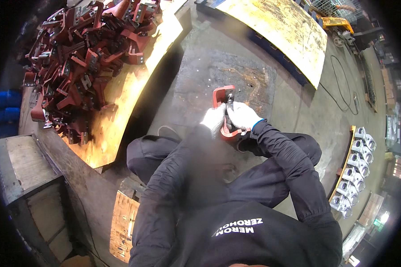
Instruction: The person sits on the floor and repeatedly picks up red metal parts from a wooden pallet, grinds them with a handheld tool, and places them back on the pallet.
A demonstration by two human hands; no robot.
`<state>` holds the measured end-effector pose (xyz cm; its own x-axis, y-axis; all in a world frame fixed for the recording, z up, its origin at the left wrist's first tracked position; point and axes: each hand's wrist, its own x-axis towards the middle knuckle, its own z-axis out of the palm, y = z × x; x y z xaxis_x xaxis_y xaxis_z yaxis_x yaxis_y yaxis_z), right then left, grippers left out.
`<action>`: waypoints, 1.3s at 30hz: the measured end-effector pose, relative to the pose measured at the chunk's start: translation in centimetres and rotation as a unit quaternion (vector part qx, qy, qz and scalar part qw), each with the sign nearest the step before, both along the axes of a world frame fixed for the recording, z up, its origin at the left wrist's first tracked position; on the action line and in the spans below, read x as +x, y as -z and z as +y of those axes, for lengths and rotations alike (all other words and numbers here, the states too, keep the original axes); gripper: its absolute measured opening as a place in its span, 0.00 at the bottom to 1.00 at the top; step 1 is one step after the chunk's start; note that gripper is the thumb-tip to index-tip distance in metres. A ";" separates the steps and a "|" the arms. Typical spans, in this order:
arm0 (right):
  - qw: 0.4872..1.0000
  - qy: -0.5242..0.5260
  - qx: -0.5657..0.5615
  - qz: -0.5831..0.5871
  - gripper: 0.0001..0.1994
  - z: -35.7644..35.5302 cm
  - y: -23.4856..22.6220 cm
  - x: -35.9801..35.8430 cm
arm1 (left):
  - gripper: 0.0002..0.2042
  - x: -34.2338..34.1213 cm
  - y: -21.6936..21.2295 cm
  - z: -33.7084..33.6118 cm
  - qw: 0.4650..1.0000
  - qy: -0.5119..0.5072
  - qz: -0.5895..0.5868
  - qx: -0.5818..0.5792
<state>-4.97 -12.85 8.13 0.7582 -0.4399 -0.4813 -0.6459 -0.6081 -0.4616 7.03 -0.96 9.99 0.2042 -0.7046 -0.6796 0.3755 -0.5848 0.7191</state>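
A red-painted metal bracket (219, 94), bent at its upper end, is held in front of my body above the dark floor patch. My left hand (214, 117), in a white glove, grips its left side. My right hand (243, 116), in a white glove with a blue cuff edge, is closed against the right side of the bracket. A small dark piece (230, 99) with a shiny metal bit shows at its fingertips; its kind is not clear. The bracket's lower end (227, 132) curves out below my hands, and its middle is hidden by them.
Many similar red brackets (84, 62) are heaped on a wooden board (120, 107) at left. A plywood-topped platform (280, 26) stands at the far right, near a yellow pallet jack (336, 23). Silver metal parts (354, 171) line a board at right. A cable (338, 84) lies on the floor.
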 end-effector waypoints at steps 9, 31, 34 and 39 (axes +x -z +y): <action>0.996 0.076 0.041 -0.037 0.25 -0.5 -8.4 2.2 | 0.25 -0.8 1.3 -0.2 0.981 -0.142 0.127 0.035; 0.939 -0.120 -0.315 -0.066 0.13 -1.6 -4.1 -2.6 | 0.14 -0.3 3.7 -1.0 0.915 -0.176 0.351 -0.095; 0.938 -0.142 -0.311 -0.059 0.12 -2.0 -4.2 -1.6 | 0.15 -0.1 3.8 -1.1 0.917 -0.173 0.346 -0.092; 0.940 -0.128 -0.313 -0.038 0.13 -2.0 -4.8 -0.1 | 0.16 -0.1 4.1 -0.5 0.930 -0.183 0.294 -0.123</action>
<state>-5.05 -14.86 12.94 0.8996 -0.4175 -0.1282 -0.4212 -0.9070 -0.0012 6.95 -1.51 5.87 0.1034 -0.8098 -0.5775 0.8877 -0.1867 0.4208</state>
